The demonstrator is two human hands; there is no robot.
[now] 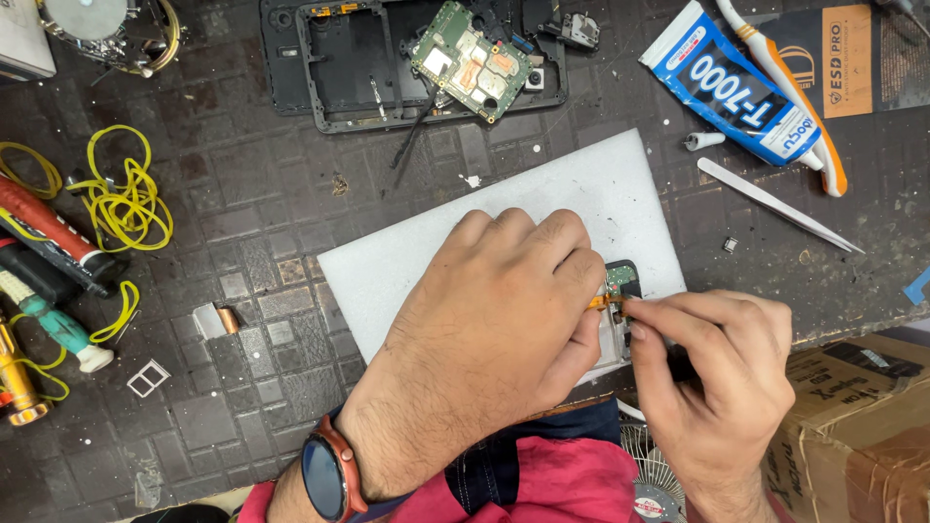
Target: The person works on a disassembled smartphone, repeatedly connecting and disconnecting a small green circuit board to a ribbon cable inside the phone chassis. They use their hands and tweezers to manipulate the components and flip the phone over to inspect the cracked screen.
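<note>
My left hand (494, 334) presses flat over a mostly hidden pale part on the white rectangular mat (581, 189), while my right hand (722, 373) pinches the thin orange flex strip (603, 302) beside the small green circuit board (621, 278). I judge the strip could crease or tear if the pinch pulls sideways.
</note>
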